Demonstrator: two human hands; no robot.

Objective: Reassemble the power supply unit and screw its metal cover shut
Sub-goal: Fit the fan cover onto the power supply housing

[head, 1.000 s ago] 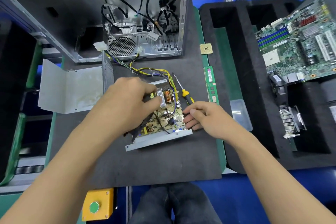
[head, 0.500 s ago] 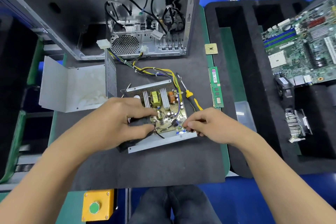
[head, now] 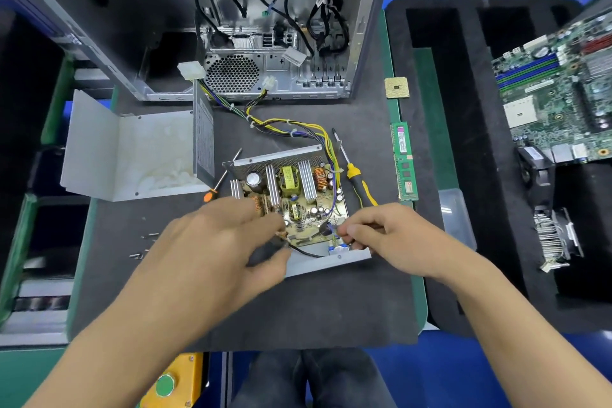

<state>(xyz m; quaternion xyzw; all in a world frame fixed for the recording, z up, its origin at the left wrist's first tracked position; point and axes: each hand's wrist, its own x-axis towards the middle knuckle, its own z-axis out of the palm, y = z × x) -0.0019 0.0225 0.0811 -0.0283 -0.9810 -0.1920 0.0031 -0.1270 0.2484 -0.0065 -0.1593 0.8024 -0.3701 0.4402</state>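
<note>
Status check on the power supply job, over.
Left hand grips the black fan; right hand pinches at the circuit board edge. Metal cover off, lying left. Nothing blocking.

A single head-worn camera looks steeply down, close over the dark work mat [head: 298, 308].

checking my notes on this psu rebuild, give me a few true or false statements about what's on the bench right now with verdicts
1. The bent grey metal cover sits on the power supply. False: it lies apart, to its left.
2. The yellow-and-black handled screwdriver lies on the mat, in neither hand. True.
3. The green memory stick is plugged into the green motherboard. False: it lies loose beside the mat.
4. The tan power supply circuit board is uncovered. True.
5. Small loose screws lie left of the left hand. True.
</note>
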